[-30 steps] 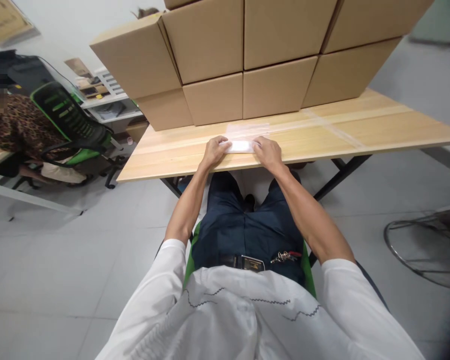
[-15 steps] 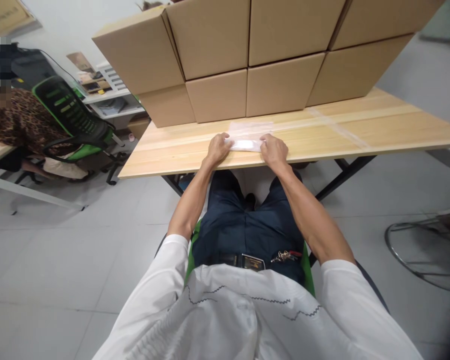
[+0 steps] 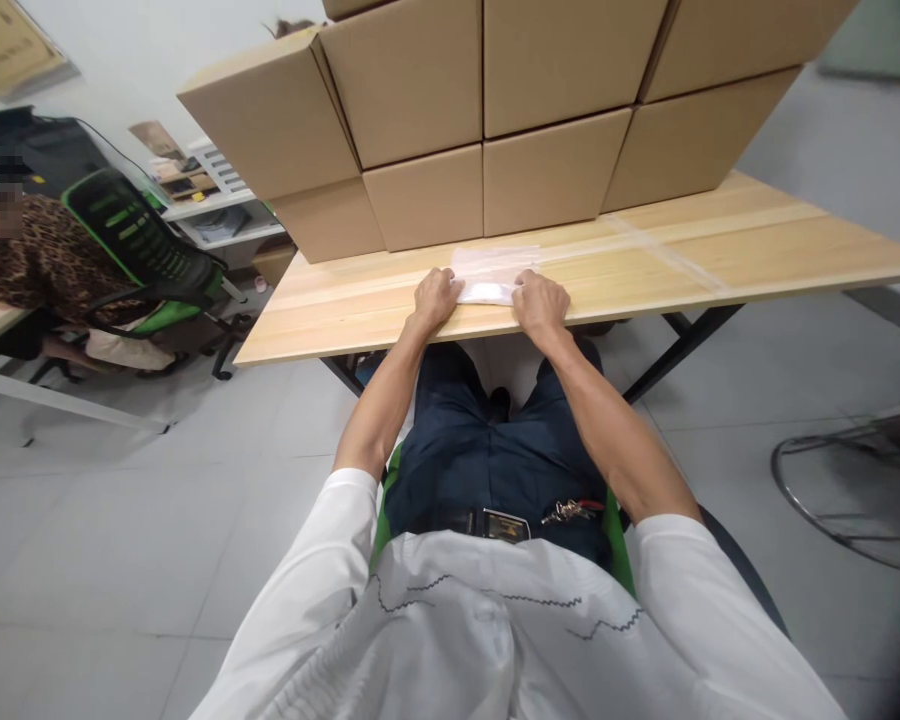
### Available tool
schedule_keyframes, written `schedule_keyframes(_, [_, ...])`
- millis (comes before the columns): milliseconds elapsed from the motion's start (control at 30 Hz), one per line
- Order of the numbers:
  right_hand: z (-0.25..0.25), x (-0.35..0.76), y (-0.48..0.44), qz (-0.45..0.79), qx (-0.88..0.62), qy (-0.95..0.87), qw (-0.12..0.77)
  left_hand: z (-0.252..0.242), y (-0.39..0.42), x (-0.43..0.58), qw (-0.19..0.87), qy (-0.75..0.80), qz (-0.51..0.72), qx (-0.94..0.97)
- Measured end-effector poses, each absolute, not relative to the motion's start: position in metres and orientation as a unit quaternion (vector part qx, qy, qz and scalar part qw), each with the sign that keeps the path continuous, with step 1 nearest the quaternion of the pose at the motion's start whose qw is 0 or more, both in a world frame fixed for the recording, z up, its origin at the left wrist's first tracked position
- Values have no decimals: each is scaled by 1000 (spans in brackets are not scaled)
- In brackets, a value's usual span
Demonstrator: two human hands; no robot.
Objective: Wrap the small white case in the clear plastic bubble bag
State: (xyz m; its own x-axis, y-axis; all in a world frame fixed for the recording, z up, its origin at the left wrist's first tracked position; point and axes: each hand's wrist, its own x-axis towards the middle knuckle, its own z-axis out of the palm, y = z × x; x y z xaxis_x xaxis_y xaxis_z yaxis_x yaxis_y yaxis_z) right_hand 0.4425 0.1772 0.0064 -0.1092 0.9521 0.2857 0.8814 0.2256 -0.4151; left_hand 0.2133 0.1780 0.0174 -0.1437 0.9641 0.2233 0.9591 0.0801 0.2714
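Observation:
A small white flat packet (image 3: 486,292) lies near the front edge of a light wooden table (image 3: 757,250), partly on a clear plastic sheet (image 3: 495,260). My left hand (image 3: 435,298) pinches the packet's left end with curled fingers. My right hand (image 3: 541,303) grips its right end the same way. Both hands rest on the tabletop, and the middle of the packet shows between them.
Stacked cardboard boxes (image 3: 487,110) fill the back of the table just beyond my hands. At the left, a person in a patterned top (image 3: 37,265) sits on a green and black chair (image 3: 142,250). A metal ring frame (image 3: 847,490) stands on the floor at the right.
My hands have closed in a little on the packet's ends and drawn it slightly toward the table's edge. The view has shifted a bit.

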Motion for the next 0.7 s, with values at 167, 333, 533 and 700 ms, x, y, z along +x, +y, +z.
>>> schedule_keyframes(167, [4, 444, 180, 63, -622, -742, 244, 20, 180, 214, 1, 734, 175, 656])
schedule_keyframes(333, [2, 449, 184, 59, -625, -737, 250, 17, 181, 211, -13, 735, 170, 656])
schedule_keyframes(533, [9, 453, 179, 70, -632, -736, 233, 16, 183, 208, -12, 735, 183, 653])
schedule_keyframes(700, [12, 455, 177, 80, -641, -727, 233, 18, 183, 207, -16, 743, 176, 646])
